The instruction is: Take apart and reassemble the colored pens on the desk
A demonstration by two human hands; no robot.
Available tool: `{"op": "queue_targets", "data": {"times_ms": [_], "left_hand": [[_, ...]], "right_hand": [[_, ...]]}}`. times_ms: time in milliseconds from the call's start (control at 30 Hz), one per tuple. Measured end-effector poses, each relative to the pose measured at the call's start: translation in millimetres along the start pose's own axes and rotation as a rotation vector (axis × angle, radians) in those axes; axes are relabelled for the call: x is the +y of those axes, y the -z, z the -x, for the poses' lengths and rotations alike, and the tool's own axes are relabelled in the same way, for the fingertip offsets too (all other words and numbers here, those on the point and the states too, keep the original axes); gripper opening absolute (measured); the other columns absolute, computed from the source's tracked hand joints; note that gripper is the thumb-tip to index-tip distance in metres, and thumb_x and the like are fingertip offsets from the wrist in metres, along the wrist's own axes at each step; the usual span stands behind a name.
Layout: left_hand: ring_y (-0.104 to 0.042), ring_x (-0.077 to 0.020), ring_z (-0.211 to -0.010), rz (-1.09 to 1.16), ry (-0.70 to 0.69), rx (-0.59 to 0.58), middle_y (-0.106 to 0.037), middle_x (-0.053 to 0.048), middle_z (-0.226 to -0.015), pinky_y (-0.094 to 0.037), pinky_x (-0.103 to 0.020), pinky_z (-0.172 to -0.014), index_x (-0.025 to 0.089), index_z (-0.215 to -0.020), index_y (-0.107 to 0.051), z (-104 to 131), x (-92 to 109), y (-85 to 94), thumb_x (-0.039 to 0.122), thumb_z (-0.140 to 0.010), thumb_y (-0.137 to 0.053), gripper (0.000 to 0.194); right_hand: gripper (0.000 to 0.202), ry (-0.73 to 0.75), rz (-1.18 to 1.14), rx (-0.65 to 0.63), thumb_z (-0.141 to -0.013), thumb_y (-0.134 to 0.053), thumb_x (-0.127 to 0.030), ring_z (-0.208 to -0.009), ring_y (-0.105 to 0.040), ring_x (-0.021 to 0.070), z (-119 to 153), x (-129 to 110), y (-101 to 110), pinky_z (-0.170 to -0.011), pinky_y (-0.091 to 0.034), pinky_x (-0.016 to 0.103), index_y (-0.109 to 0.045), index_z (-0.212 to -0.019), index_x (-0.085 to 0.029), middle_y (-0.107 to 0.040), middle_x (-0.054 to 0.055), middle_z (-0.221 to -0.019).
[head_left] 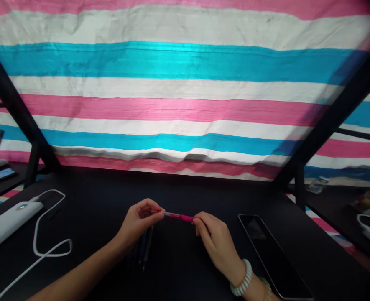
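A pen (172, 215) with a clear and red barrel and a pink grip lies level between my two hands, above the black desk. My left hand (143, 218) pinches its left part between thumb and fingers. At the pink end, my right hand (212, 235) is closed on the pen, its fingertips hiding the very tip. Several dark pens (146, 246) lie on the desk just below and beside my left hand, partly covered by it. A white coiled band is around my right wrist.
A black tablet or phone (272, 255) lies to the right of my right hand. On the left are a white power strip (11, 223) and a looping white cable (37, 228). Black frame bars (325, 113) slant up on both sides, before a striped sheet (185, 110).
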State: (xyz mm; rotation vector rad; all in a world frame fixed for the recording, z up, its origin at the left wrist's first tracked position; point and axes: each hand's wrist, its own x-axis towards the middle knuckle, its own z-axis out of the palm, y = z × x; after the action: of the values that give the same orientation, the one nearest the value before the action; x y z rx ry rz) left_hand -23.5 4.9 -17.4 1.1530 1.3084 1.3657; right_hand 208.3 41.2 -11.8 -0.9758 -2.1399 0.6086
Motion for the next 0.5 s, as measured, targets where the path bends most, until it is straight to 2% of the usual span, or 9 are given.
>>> {"op": "queue_targets", "data": {"times_ms": [33, 100, 133, 200, 333, 500], "left_hand": [[-0.062, -0.0135, -0.070, -0.003, 0.000, 0.005, -0.073, -0.004, -0.084, -0.044, -0.021, -0.060, 0.016, -0.077, -0.065, -0.2, -0.3, 0.3, 0.031, -0.070, -0.079, 0.021], [-0.063, -0.0143, -0.071, -0.005, 0.001, 0.012, -0.073, -0.005, -0.085, -0.044, -0.022, -0.060, 0.016, -0.077, -0.065, -0.5, -0.8, 0.7, 0.031, -0.070, -0.079, 0.022], [-0.063, -0.0145, -0.071, -0.003, 0.002, 0.011, -0.073, -0.005, -0.085, -0.044, -0.022, -0.060, 0.016, -0.077, -0.065, -0.4, -0.8, 0.6, 0.031, -0.070, -0.079, 0.022], [-0.063, -0.0141, -0.070, 0.001, 0.002, 0.002, -0.073, -0.005, -0.085, -0.044, -0.022, -0.059, 0.016, -0.077, -0.064, -0.1, -0.6, 0.2, 0.031, -0.070, -0.079, 0.022], [-0.064, -0.0140, -0.070, -0.008, -0.031, -0.016, -0.073, -0.005, -0.084, -0.046, -0.023, -0.060, 0.016, -0.077, -0.064, 0.1, -0.1, -0.4, 0.030, -0.070, -0.079, 0.021], [-0.066, -0.0154, -0.075, -0.034, -0.115, -0.054, -0.073, -0.005, -0.084, -0.049, -0.024, -0.067, 0.016, -0.078, -0.066, -0.8, -3.0, 0.2, 0.027, -0.071, -0.079, 0.018]], "right_hand": [[0.013, -0.002, -0.020, 0.006, -0.097, -0.045, -0.027, -0.065, -0.057, 0.0169, -0.4, 0.1, -0.2, -0.063, -0.041, 0.027, -0.056, -0.095, -0.021, -0.058, 0.000, -0.072], [0.015, 0.004, -0.051, 0.021, -0.095, -0.048, -0.022, -0.070, -0.060, 0.0170, -0.9, 1.2, -1.1, -0.067, -0.043, 0.027, -0.051, -0.110, -0.021, -0.061, 0.001, -0.079], [0.014, 0.012, -0.053, 0.028, -0.095, -0.048, -0.021, -0.071, -0.060, 0.0168, -1.0, 1.9, -1.6, -0.067, -0.043, 0.027, -0.051, -0.109, -0.022, -0.062, 0.001, -0.081], [0.008, 0.027, -0.026, 0.026, -0.096, -0.045, -0.020, -0.068, -0.058, 0.0162, -0.8, 3.2, -1.9, -0.065, -0.041, 0.026, -0.052, -0.094, -0.021, -0.059, 0.000, -0.076], [0.016, 0.050, 0.057, 0.019, -0.098, -0.044, -0.025, -0.068, -0.055, 0.0167, 1.0, 3.3, -0.6, -0.063, -0.037, 0.027, -0.055, -0.087, -0.020, -0.057, 0.001, -0.075], [0.033, 0.066, 0.182, 0.010, -0.101, -0.033, -0.028, -0.065, -0.049, 0.0165, 2.0, 1.8, -1.1, -0.060, -0.032, 0.027, -0.051, -0.075, -0.020, -0.051, 0.001, -0.067]]}}
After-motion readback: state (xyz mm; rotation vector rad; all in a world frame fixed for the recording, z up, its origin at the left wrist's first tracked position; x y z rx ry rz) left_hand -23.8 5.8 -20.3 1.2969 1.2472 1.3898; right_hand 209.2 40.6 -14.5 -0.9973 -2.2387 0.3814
